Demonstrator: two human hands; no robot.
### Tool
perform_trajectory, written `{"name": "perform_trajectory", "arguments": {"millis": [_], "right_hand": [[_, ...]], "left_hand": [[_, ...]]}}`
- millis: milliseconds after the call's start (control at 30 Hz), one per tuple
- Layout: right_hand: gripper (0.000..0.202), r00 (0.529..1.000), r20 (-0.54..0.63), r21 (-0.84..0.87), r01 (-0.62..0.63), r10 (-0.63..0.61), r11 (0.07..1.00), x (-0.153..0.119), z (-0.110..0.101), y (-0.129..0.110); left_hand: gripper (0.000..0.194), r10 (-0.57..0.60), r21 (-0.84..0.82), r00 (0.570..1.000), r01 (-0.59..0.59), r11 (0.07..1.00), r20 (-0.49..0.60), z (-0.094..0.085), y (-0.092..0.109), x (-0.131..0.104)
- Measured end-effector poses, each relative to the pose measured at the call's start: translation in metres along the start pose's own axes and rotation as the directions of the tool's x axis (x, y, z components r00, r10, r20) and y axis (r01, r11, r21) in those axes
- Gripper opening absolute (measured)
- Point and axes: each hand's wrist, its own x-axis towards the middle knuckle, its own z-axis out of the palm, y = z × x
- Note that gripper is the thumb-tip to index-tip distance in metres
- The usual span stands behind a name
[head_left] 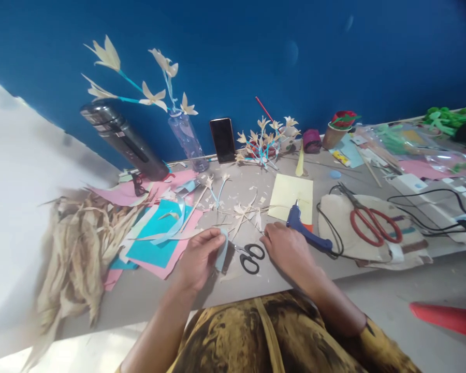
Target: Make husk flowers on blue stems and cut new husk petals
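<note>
The grey tabletop (140, 300) carries everything. At left, a heap of dried husks (70, 259) hangs over the near edge, perhaps because it is too long to lie flat; it is wrinkled, fibrous and straw-coloured. At far left stands a dark, smooth, cylindrical flask (128, 142). Beside it, a clear bottle (184, 140) seems to serve as a vase, holding pale flowers (108, 54) with pointed petals and blue stems upright. At right, the large scissors (360, 207) with red handles lie on a cloth pad (334, 228). The blue plastic glue gun (305, 232) rests with its nozzle over yellow paper (283, 194), maybe for protecting the surface.

Just beside it, the right hand (289, 248) is low on the tabletop, fingers bent; I cannot tell if it grips something. The left hand (200, 256) pinches a strip (222, 251) between thumb and fingers, probably to control it by its edge. The small scissors (251, 255), with black round loops, lie between the hands. This strip, near and left of them, is light blue, thin, paper-like and curved.
</note>
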Motion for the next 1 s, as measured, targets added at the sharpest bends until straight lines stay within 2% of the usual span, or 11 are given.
{"name": "perform_trajectory", "arguments": {"millis": [167, 233, 300, 367, 467, 533, 600, 700, 800, 900, 1000], "right_hand": [[0.021, 0.999, 0.045, -0.044, 0.007, -0.005, 0.999, 0.005, -0.002, -0.008], [0.019, 1.000, -0.001, 0.056, 0.013, -0.013, 0.998, 0.001, -0.004, -0.006], [0.016, 0.996, -0.089, 0.270, 0.052, -0.028, 0.962, -0.004, -0.007, -0.002], [0.017, 0.988, -0.148, 0.521, 0.106, -0.033, 0.847, -0.008, -0.010, 0.002], [0.024, 0.988, -0.138, 0.783, 0.153, -0.072, 0.603, -0.008, -0.008, 0.004], [0.023, 0.985, -0.151, 0.858, 0.172, -0.082, 0.484, -0.004, -0.004, 0.003], [0.024, 0.983, -0.175, 0.873, 0.181, -0.057, 0.453, -0.002, 0.001, 0.001], [0.027, 0.981, -0.186, 0.838, 0.183, -0.045, 0.514, -0.005, 0.003, 0.004], [0.028, 0.961, -0.278, 0.721, 0.218, -0.014, 0.658, -0.017, 0.001, 0.023], [0.019, 0.899, -0.432, 0.431, 0.134, 0.073, 0.892, -0.030, -0.002, 0.053], [0.032, 0.920, -0.388, 0.198, 0.020, 0.060, 0.980, -0.037, -0.004, 0.078]], "left_hand": [[0.029, -0.020, 0.022, 1.000, 0.020, 1.000, -0.005, 0.001, 0.001, 0.004], [0.030, -0.041, 0.074, 0.999, 0.041, 0.996, 0.001, 0.003, 0.001, 0.006], [0.031, -0.043, 0.129, 0.999, 0.042, 0.991, 0.010, 0.008, 0.001, 0.008], [0.034, -0.010, 0.165, 0.999, 0.004, 0.986, 0.033, 0.014, 0.002, 0.010], [0.036, 0.041, 0.232, 0.995, -0.062, 0.971, 0.094, 0.027, 0.004, 0.009], [0.035, 0.062, 0.282, 0.989, -0.097, 0.954, 0.132, 0.034, 0.005, 0.007], [0.032, 0.063, 0.305, 0.985, -0.111, 0.946, 0.163, 0.039, 0.003, 0.004], [0.025, 0.002, 0.292, 0.983, -0.057, 0.955, 0.186, 0.038, -0.003, 0.003], [0.023, -0.064, 0.246, 0.978, 0.014, 0.969, 0.197, 0.032, -0.009, 0.005], [0.025, -0.061, 0.213, 0.983, 0.023, 0.977, 0.173, 0.026, -0.011, 0.011], [0.025, -0.027, 0.209, 0.989, -0.004, 0.978, 0.146, 0.030, -0.010, 0.014]]}}
